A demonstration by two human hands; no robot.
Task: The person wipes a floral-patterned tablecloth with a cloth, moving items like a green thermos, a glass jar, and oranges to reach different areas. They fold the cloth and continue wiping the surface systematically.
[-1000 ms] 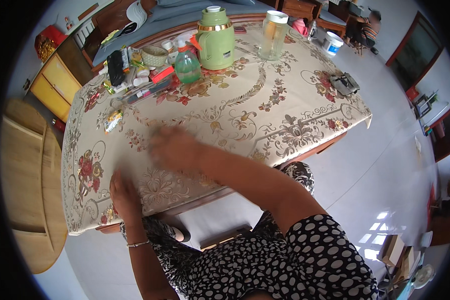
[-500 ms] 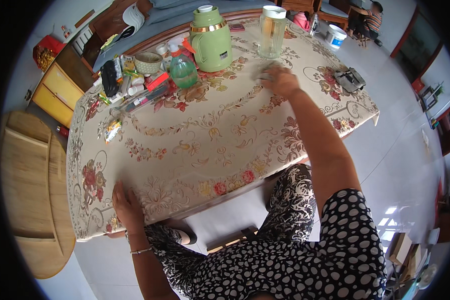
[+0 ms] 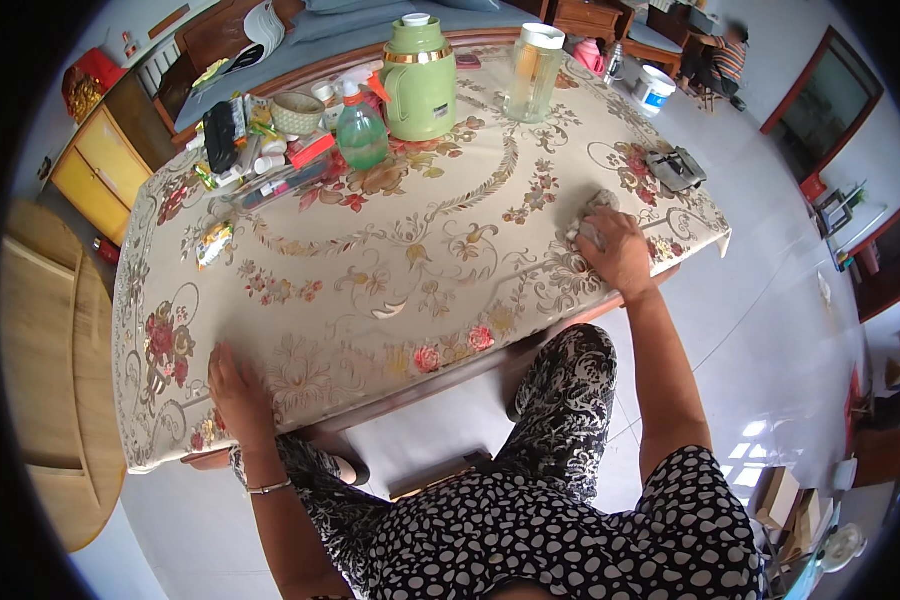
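A floral tablecloth (image 3: 370,240) covers the table in front of me. Toward its right side my right hand (image 3: 618,250) presses a crumpled greyish cloth (image 3: 598,210) against the surface, fingers closed round it. My left hand (image 3: 238,395) lies flat near the front left edge, fingers stretched out and holding nothing. A small grey pouch-like thing (image 3: 677,169) sits beyond the right hand, close to the right edge. Farther back stand a clear jug with a white lid (image 3: 532,85), a green thermos (image 3: 420,90) and a spray bottle of green liquid (image 3: 361,135).
A bowl (image 3: 297,114), a black case (image 3: 220,138) and several small packets crowd the back left. A small yellow-white packet (image 3: 214,245) lies apart, nearer me. Behind the table is a blue-cushioned bench (image 3: 370,25). A white bucket (image 3: 654,90) and a seated person (image 3: 718,62) are at far right.
My right hand has drawn the cloth from near the jug toward me and to the right. The left hand stays resting by the front left edge. The view has shifted slightly.
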